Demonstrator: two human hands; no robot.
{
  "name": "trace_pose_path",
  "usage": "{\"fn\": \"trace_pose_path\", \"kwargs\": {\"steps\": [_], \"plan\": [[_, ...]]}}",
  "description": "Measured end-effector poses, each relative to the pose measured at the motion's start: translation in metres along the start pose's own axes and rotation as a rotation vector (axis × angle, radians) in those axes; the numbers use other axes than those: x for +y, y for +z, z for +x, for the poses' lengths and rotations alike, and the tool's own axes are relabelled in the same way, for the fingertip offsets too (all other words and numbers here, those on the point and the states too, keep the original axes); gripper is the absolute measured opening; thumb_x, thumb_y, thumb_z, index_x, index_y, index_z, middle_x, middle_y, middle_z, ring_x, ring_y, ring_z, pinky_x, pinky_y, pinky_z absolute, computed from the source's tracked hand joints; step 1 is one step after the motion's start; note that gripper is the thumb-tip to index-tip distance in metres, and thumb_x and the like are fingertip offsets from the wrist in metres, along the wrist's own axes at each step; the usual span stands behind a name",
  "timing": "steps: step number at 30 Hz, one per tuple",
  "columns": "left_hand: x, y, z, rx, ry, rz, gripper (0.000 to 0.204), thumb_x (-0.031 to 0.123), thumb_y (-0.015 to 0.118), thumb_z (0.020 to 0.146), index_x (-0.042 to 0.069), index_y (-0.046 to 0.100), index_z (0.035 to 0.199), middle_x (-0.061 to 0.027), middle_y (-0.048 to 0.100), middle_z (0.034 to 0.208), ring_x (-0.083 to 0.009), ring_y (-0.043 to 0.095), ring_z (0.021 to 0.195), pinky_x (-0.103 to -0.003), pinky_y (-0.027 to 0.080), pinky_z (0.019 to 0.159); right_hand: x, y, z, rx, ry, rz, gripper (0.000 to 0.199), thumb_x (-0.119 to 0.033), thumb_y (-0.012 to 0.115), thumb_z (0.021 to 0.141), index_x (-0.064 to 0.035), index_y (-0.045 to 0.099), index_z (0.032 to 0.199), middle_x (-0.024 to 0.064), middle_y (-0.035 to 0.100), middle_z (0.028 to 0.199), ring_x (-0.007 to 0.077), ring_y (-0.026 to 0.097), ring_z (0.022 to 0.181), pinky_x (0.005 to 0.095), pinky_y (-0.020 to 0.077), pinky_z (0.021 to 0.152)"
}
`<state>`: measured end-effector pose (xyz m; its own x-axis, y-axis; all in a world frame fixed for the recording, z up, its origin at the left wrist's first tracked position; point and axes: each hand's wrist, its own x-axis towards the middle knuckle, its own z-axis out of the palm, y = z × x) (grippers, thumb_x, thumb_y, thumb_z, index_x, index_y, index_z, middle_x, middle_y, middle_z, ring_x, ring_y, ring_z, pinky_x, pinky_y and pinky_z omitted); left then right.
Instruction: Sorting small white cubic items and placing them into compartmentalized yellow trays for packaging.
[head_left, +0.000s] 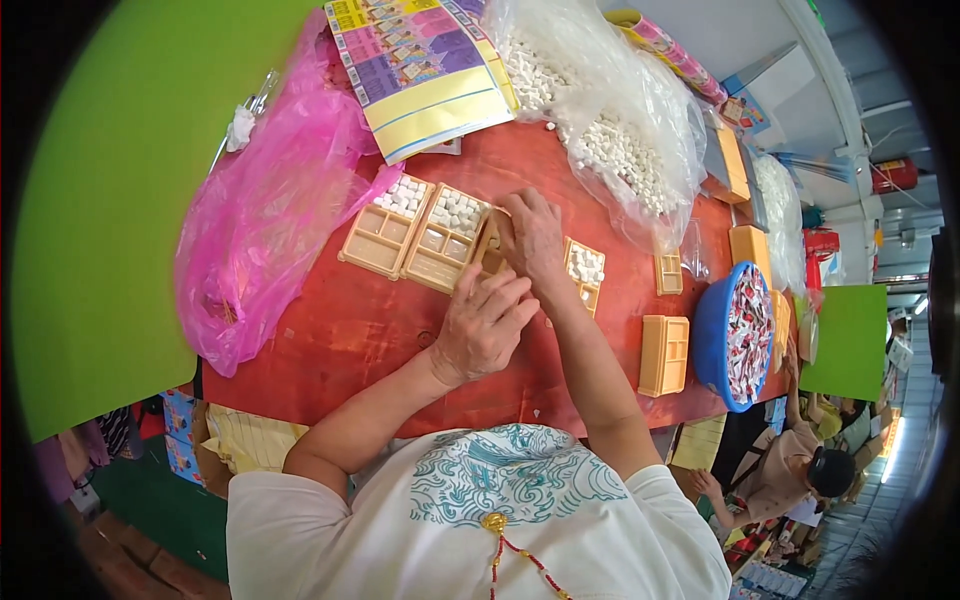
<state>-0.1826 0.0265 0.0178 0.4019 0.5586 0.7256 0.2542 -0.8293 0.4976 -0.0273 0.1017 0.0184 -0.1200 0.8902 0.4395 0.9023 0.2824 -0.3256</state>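
Both hands are at a small peach divided tray (489, 246), which they partly cover. My right hand (534, 238) curls its fingers over the tray's far right side. Just nearer, my left hand (482, 325) has bent fingers at the tray's near edge; its fingertips are partly hidden. To the left, two similar trays, a middle one (431, 270) and an outer one (374, 255), lie side by side. White cubes (457, 212) fill their far compartments, and their other compartments show bare bottoms. Right of my right forearm lies another tray (590, 296) with white cubes in it.
A clear bag (625, 165) spills white cubes at the back right. Printed sheets (430, 110) and a pink plastic bag (270, 230) lie left. Stacked trays (664, 356) stand beside a blue basin (712, 345) of small wrapped packets. A co-worker (800, 465) sits at far right.
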Motion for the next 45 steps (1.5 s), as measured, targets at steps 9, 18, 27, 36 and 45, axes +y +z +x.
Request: {"fn": "trace_pose_path", "kwargs": {"steps": [9,18,27,36,45], "plan": [[-0.015,0.002,0.004,-0.042,-0.104,0.114,0.03,0.007,0.065,0.078,0.007,0.061,0.108,-0.0106,0.058,0.118,-0.0289,0.054,0.117,-0.052,0.031,0.105,0.007,-0.001,0.012,-0.052,0.026,-0.052,0.013,-0.018,0.065,0.084,-0.0091,0.066,0.094,0.0089,0.059,0.095,0.0267,0.059,0.094,0.041,0.0397,0.083],[-0.03,-0.006,0.008,-0.056,-0.197,0.249,0.031,0.011,0.065,0.078,0.006,0.063,0.108,-0.0111,0.057,0.117,-0.0284,0.052,0.118,-0.053,0.028,0.105,0.01,0.015,0.014,-0.074,-0.027,-0.077,0.009,-0.015,0.067,0.082,-0.0107,0.065,0.09,0.0052,0.06,0.091,0.0239,0.059,0.094,0.0402,0.0395,0.085],[-0.037,-0.012,0.012,-0.044,-0.273,0.254,0.025,0.009,0.064,0.082,0.005,0.062,0.107,-0.012,0.058,0.118,-0.0295,0.051,0.119,-0.052,0.03,0.103,0.004,0.015,0.023,-0.039,-0.08,-0.069,0.007,-0.013,0.065,0.083,-0.0075,0.064,0.087,0.0067,0.06,0.09,0.0251,0.059,0.093,0.0407,0.0396,0.087],[-0.051,-0.019,0.016,0.006,-0.298,0.365,0.009,0.012,0.062,0.081,0.007,0.061,0.088,-0.0076,0.058,0.1,-0.026,0.053,0.105,-0.053,0.03,0.098,-0.02,0.025,0.037,-0.034,-0.157,0.034,0.007,-0.01,0.067,0.08,-0.0073,0.064,0.085,0.0072,0.059,0.087,0.0259,0.059,0.09,0.0407,0.0398,0.088],[-0.061,-0.022,0.014,-0.009,-0.355,0.519,0.019,0.014,0.062,0.081,0.005,0.064,0.098,-0.0148,0.055,0.119,-0.0333,0.048,0.118,-0.06,0.027,0.102,-0.019,0.032,0.032,-0.085,-0.145,0.047,0.009,-0.014,0.064,0.081,-0.0083,0.065,0.089,0.0087,0.058,0.087,0.0268,0.059,0.087,0.0407,0.0389,0.084]]}}
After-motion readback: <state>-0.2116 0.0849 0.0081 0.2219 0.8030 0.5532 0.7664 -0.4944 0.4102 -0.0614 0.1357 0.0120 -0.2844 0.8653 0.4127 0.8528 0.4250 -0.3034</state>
